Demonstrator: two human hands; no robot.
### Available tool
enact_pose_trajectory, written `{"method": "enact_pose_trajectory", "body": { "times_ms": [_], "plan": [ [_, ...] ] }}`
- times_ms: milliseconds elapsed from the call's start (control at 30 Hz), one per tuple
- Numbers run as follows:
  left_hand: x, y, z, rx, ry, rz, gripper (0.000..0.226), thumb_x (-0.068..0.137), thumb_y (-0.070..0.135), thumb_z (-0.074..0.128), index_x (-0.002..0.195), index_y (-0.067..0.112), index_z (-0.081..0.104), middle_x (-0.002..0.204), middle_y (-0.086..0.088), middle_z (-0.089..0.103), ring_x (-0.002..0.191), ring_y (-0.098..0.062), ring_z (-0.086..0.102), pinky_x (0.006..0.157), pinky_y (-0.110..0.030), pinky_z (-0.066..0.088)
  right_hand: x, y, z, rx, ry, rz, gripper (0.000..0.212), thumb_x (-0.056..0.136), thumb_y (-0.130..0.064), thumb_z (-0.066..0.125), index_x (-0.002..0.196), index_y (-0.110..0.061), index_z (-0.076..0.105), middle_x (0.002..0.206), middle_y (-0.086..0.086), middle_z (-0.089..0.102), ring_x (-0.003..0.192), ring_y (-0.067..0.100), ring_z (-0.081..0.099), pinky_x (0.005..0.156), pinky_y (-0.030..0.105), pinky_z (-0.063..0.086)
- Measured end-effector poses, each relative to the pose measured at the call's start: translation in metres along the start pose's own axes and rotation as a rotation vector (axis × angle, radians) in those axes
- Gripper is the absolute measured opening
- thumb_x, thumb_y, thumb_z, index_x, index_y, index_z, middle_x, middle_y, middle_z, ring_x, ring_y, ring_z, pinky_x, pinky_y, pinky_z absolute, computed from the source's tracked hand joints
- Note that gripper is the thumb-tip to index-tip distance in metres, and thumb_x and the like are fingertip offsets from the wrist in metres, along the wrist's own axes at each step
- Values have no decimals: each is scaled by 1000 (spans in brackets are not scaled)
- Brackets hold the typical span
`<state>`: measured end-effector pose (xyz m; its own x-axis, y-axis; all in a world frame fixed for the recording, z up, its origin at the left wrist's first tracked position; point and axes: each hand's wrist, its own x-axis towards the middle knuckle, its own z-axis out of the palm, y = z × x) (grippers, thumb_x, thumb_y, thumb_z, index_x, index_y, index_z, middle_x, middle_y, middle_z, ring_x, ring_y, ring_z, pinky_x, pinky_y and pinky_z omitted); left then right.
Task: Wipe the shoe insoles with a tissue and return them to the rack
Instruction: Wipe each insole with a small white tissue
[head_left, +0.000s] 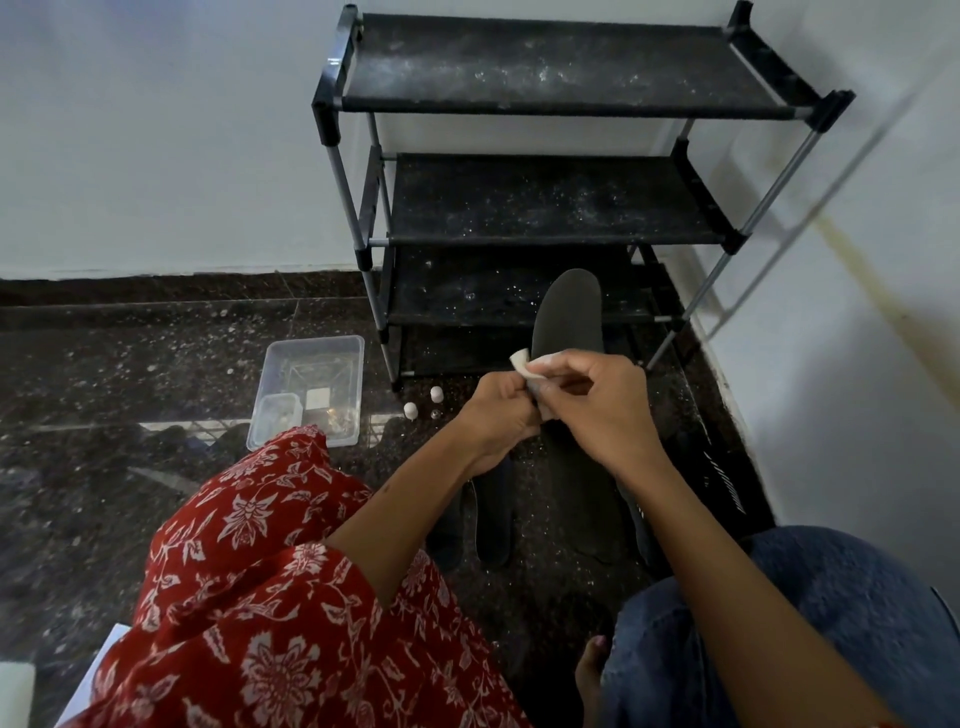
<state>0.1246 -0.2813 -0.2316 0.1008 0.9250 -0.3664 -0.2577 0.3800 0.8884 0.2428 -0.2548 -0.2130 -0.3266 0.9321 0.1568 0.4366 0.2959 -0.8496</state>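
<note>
Views: one, head-worn, wide-angle.
Position: above the person's lap, close over both hands.
Facing: forward and down, toward the floor and the rack at the far wall.
Edges: the rack and walls lean and bow toward the frame's sides.

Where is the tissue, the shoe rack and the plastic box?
tissue (521, 359), head view, on its white folded corner above the fingers.
shoe rack (561, 78), head view, on the dusty top shelf.
plastic box (311, 345), head view, on its far rim.
</note>
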Motion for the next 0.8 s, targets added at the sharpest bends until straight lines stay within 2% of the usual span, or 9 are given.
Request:
{"method": "enact_pose_trajectory", "body": {
  "times_ms": [33, 100, 167, 267, 367, 500, 600, 700, 800],
  "plan": [
    [1, 0, 0, 2, -1, 4, 40, 88, -15, 46, 113, 11, 62, 112, -6, 66, 104, -12, 62, 96, -33, 48, 0, -2, -1, 33, 2, -2, 18, 81, -6, 68, 97, -14, 72, 90, -7, 71, 84, -1, 65, 75, 12, 51],
    [1, 0, -2, 9, 6, 2, 39, 88, -15, 46, 118, 6, 60, 116, -14, 65, 108, -19, 62, 95, -35, 50, 1, -1, -2, -10, 120, 0, 17, 82, -8, 67, 98, -13, 72, 90, -6, 71, 81, 0, 65, 74, 11, 51],
    [2, -1, -2, 18, 9, -5, 39, 87, -16, 45, 122, -1, 57, 116, -18, 64, 107, -22, 62, 93, -34, 52, 1, 4, -2, -131, 201, -2, 18, 84, -9, 65, 101, -12, 71, 92, -3, 71, 81, 2, 65, 77, 18, 53],
    [1, -3, -1, 17, 6, -4, 37, 87, -17, 44, 112, 4, 61, 106, -10, 67, 94, -12, 66, 87, -29, 53, -3, 5, 2, -179, 98, -28, 19, 83, -7, 65, 101, -12, 71, 93, -1, 72, 82, 3, 65, 79, 21, 54],
    [0, -2, -2, 4, 13, 6, 38, 87, -17, 46, 106, 10, 64, 103, -3, 68, 93, -7, 66, 85, -25, 54, -3, 0, 1, 5, 4, -9, 17, 81, -6, 68, 96, -13, 72, 88, -7, 71, 82, -2, 65, 74, 11, 50],
    [0, -2, -4, 12, 15, 7, 39, 87, -17, 44, 121, -1, 56, 109, -14, 65, 99, -18, 64, 87, -31, 53, -1, 5, -3, -116, 187, -9, 19, 83, -7, 65, 101, -13, 71, 91, -6, 70, 79, -2, 63, 75, 8, 49],
    [-1, -2, -2, 25, 23, -11, 37, 87, -17, 44, 117, 0, 58, 108, -12, 65, 100, -18, 63, 91, -33, 51, -3, 7, 2, -191, 96, -40, 20, 83, -6, 65, 101, -12, 71, 93, -2, 72, 78, -3, 61, 74, 3, 45],
    [2, -2, -4, 10, 49, 2, 33, 88, -15, 45, 111, 2, 61, 105, -9, 66, 96, -15, 63, 89, -31, 50, -2, 4, 3, -72, 18, -37, 18, 81, -8, 68, 97, -13, 73, 91, -5, 72, 78, -4, 64, 73, 6, 47],
    [2, 0, -5, 9, 28, 0, 37, 87, -16, 45, 118, 0, 58, 104, -11, 66, 96, -17, 64, 85, -30, 53, 1, 6, 1, -139, 186, -50, 17, 84, -10, 65, 99, -13, 72, 91, -3, 71, 80, 1, 64, 76, 15, 52]
  ]
}}
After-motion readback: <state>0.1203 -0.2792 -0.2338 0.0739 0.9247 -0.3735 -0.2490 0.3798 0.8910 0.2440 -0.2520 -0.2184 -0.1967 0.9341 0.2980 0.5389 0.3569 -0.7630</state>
